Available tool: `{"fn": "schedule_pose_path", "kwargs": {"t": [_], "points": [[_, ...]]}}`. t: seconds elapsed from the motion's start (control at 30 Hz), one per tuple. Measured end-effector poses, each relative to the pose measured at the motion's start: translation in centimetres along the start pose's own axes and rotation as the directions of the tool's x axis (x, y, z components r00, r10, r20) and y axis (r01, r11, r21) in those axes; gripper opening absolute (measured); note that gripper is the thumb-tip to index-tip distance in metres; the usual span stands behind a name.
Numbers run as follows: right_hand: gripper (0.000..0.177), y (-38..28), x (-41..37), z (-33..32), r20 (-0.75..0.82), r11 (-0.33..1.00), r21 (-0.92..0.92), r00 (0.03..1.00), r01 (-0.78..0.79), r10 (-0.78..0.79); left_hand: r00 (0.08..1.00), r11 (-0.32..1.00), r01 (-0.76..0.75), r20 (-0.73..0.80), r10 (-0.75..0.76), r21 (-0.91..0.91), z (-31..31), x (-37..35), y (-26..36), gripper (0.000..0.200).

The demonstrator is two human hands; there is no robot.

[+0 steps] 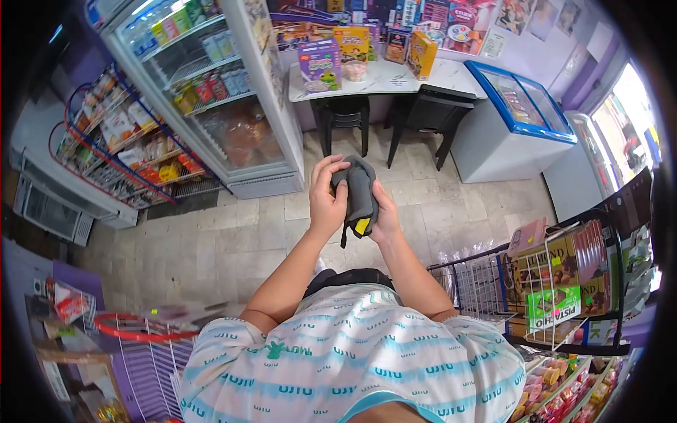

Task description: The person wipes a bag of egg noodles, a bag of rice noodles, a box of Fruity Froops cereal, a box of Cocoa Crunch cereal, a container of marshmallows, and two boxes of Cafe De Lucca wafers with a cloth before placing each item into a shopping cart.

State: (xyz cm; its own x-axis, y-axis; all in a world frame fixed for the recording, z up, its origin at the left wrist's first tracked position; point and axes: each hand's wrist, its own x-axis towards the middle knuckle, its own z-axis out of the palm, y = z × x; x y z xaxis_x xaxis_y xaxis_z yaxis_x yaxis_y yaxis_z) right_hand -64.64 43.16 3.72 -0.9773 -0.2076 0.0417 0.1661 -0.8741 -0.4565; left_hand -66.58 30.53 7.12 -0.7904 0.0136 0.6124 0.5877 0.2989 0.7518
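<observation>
In front of my waist I hold a dark grey, rolled-up fabric bundle (361, 187) with black edging. A patch of yellow shows at its lower end, and a short black strap hangs from it; its exact kind is not clear. My left hand (328, 201) grips its left side, thumb laid on the fabric and fingers curled over the upper end. Along the right side, my right hand (384, 215) supports it from below, with most of its fingers hidden behind the bundle.
A white counter (381, 76) with boxes stands ahead, black chairs (431, 113) before it. To the left are a glass-door fridge (264, 134) and snack rack (120, 141). A chest freezer (493, 144) stands right. Wire racks (155, 366) flank me, one holding chocolate boxes (557, 271).
</observation>
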Motion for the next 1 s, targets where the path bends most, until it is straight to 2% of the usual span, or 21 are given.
{"fn": "schedule_pose_path", "kwargs": {"t": [0.1, 0.27, 0.33, 0.4, 0.47, 0.5, 0.63, 0.73, 0.8, 0.87, 0.93, 0.97, 1.0], "points": [[0.039, -0.9, 3.6, -2.3, -0.05, 1.0, 0.011, 0.998, 0.028, -0.027, 0.996, 0.979, 0.089, 0.039, -0.083, -0.181, 1.7, 3.6, -3.4, 0.03], [0.04, -2.7, 11.5, -4.3, -0.098, 0.996, 0.035, 0.992, 0.088, -0.084, 0.994, 0.967, 0.1, 0.064, -0.087, -0.236, 3.9, 11.9, -9.6, 0.027], [0.04, -4.0, 15.4, -4.3, -0.134, 0.993, 0.037, 0.986, 0.108, -0.103, 0.981, 0.933, 0.175, 0.132, -0.14, -0.314, 5.0, 15.9, -12.0, 0.026], [0.04, -5.1, 19.0, -4.8, -0.158, 0.994, 0.067, 0.984, 0.088, -0.077, 0.98, 0.925, 0.171, 0.153, -0.125, -0.338, 6.1, 19.6, -14.4, 0.026], [0.04, -5.9, 22.2, -5.4, -0.136, 0.989, 0.06, 0.983, 0.134, -0.125, 0.963, 0.918, 0.212, 0.23, -0.139, -0.334, 6.9, 23.1, -16.6, 0.026], [0.04, -6.3, 23.4, -5.8, -0.116, 0.985, 0.052, 0.981, 0.162, -0.155, 0.971, 0.925, 0.18, 0.211, -0.113, -0.333, 7.9, 24.7, -18.0, 0.028], [0.04, -8.3, 27.2, -8.7, -0.188, 0.966, 0.114, 0.96, 0.231, -0.207, 0.938, 0.906, 0.249, 0.319, -0.137, -0.343, 12.2, 30.7, -21.9, 0.027], [0.041, -11.4, 29.7, -12.3, -0.22, 0.95, 0.162, 0.948, 0.269, -0.231, 0.931, 0.94, 0.204, 0.35, -0.101, -0.272, 16.8, 35.4, -25.0, 0.026], [0.041, -14.3, 31.8, -13.9, -0.151, 0.922, 0.258, 0.955, 0.288, -0.256, 0.933, 0.949, 0.176, 0.351, -0.077, -0.26, 20.5, 38.9, -28.1, 0.025], [0.041, -17.2, 34.5, -15.6, -0.17, 0.911, 0.265, 0.945, 0.315, -0.278, 0.939, 0.98, 0.123, 0.338, -0.064, -0.155, 24.5, 42.6, -31.1, 0.024], [0.041, -20.8, 37.9, -17.5, -0.143, 0.888, 0.299, 0.936, 0.35, -0.321, 0.95, 0.98, 0.094, 0.309, -0.035, -0.177, 29.5, 46.8, -35.0, 0.024], [0.04, -22.5, 39.7, -18.2, -0.209, 0.891, 0.26, 0.923, 0.372, -0.324, 0.952, 0.995, 0.034, 0.306, -0.004, -0.094, 31.8, 49.0, -36.6, 0.024], [0.04, -23.9, 41.7, -19.7, -0.205, 0.896, 0.256, 0.926, 0.364, -0.318, 0.951, 1.0, -0.018, 0.307, 0.019, -0.006, 34.0, 51.0, -37.8, 0.024]]}}
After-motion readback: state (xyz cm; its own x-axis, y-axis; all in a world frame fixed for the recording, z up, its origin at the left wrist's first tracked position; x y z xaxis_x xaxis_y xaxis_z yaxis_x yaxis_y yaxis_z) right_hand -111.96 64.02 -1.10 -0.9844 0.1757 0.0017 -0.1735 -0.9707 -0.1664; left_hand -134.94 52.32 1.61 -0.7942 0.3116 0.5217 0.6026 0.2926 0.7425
